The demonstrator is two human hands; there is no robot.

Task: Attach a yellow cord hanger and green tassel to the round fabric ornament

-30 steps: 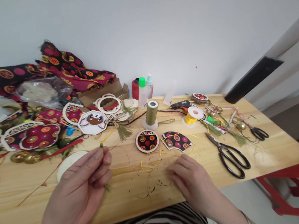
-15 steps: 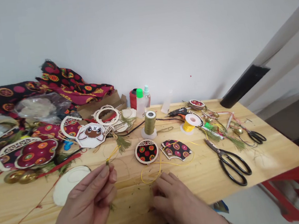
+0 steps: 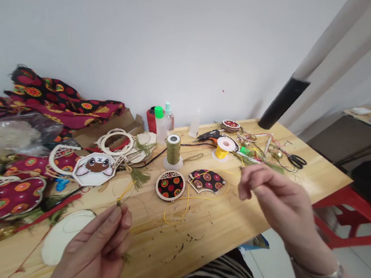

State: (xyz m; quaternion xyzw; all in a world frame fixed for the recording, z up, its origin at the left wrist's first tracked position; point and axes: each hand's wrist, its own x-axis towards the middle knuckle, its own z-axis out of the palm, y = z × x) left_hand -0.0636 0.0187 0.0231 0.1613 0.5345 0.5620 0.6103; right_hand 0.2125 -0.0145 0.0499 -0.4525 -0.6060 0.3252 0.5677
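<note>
In the lower left, my left hand (image 3: 97, 247) pinches a small green tassel (image 3: 127, 257) between thumb and fingers. A yellow cord (image 3: 124, 191) comes out above the fingertips, and the tassel's strands peek out below the palm. Raised over the right part of the table, my right hand (image 3: 279, 195) has its fingers curled together; what they hold, if anything, I cannot make out. Between the hands lie a round patterned pendant (image 3: 170, 186) and a fan-shaped patterned piece (image 3: 208, 182), with a loose yellow thread (image 3: 188, 201) looping over and around them.
Behind stand a green thread spool (image 3: 174, 151), a yellow thread spool (image 3: 223, 149), a green-capped bottle (image 3: 161, 126) and a glue gun (image 3: 209, 135). Ornaments, tassels and patterned fabric (image 3: 56, 95) crowd the left. Small black-handled scissors (image 3: 297, 161) lie near the right edge.
My right hand has risen from the table's front and moved right, over where large scissors lay; those are now out of sight. My left hand keeps its pinch. The view has shifted somewhat.
</note>
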